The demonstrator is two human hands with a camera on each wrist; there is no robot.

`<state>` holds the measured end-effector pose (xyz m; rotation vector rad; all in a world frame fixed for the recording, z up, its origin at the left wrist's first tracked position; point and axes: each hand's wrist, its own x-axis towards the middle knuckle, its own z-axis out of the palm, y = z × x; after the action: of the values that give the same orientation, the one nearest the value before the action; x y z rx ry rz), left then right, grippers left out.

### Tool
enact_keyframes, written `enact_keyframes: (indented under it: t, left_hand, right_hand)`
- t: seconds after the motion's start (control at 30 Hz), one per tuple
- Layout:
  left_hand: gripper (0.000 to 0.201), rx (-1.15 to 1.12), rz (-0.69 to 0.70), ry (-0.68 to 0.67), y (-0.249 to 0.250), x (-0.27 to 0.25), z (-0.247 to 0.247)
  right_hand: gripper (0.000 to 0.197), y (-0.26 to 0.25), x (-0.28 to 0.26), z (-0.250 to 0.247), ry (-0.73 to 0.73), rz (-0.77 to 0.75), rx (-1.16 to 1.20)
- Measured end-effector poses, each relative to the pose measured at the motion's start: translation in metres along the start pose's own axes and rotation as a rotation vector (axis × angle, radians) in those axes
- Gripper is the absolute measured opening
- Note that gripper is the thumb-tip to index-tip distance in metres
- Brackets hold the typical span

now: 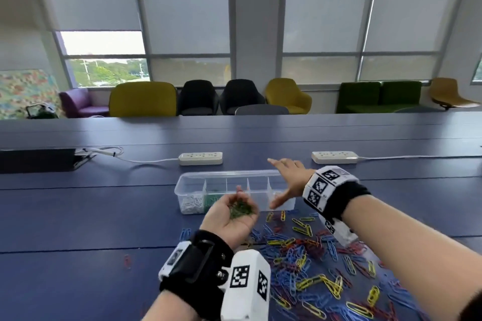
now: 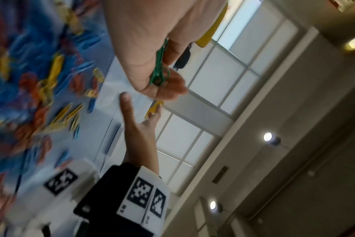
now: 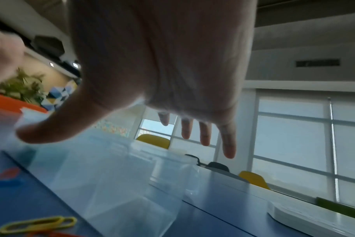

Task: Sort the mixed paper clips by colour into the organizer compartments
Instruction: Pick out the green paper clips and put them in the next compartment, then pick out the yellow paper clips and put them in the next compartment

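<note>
- Loose paper clips (image 1: 310,266) in blue, red and yellow are being left scattered on the near right part of the blue table (image 1: 78,216), lying flat and pointing every way.
- Green paper clips (image 1: 241,210) are being cradled in the upturned palm of the left hand (image 1: 230,214), fingers cupped around the bunch; in the left wrist view several are seen lying lengthwise along the fingers.
- Just beyond, the clear organizer (image 1: 229,191) is being kept with its long axis running left to right; white clips are seen in its leftmost compartment and green ones in the next.
- Over its right end the right hand (image 1: 289,181) is being held spread, fingers straight and released, gripping nothing.
- Farther back, two white power strips (image 1: 200,158) are being left lying crosswise.
</note>
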<state>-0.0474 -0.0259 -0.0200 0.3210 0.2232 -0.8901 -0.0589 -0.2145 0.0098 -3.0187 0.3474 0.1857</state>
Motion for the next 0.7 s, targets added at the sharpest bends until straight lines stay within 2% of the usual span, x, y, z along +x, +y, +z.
enact_keyframes:
  t: [0.07,0.13,0.23,0.37,0.57,0.63,0.7]
  left_hand:
    - [0.031,0.180,0.038,-0.005,0.025,0.001,0.009]
    - [0.041,0.414,0.094,-0.004,0.048,0.007,0.017]
    - [0.058,0.683,0.220,0.059,0.076,0.027,0.031]
    - [0.046,0.932,0.415,0.195,0.097,0.062,0.037]
    - [0.038,1.426,0.520,0.292,0.094,0.096,0.019]
    - [0.040,1.526,0.546,0.276,0.092,0.098,0.015]
    - [0.041,1.534,0.534,0.262,0.092,0.097,0.013]
  right_hand:
    - [0.127,0.002,0.010,0.004,-0.068,0.030,-0.016]
    - [0.126,0.005,0.016,0.009,-0.115,0.056,-0.008]
    - [0.115,0.004,0.018,0.021,-0.052,0.065,0.044]
    - [0.106,-0.001,0.017,0.025,0.026,0.076,0.090]
    - [0.104,-0.001,0.014,0.028,0.042,0.089,0.140]
    - [0.104,-0.001,0.013,0.028,0.041,0.095,0.156]
    - [0.104,-0.002,0.013,0.028,0.045,0.099,0.166]
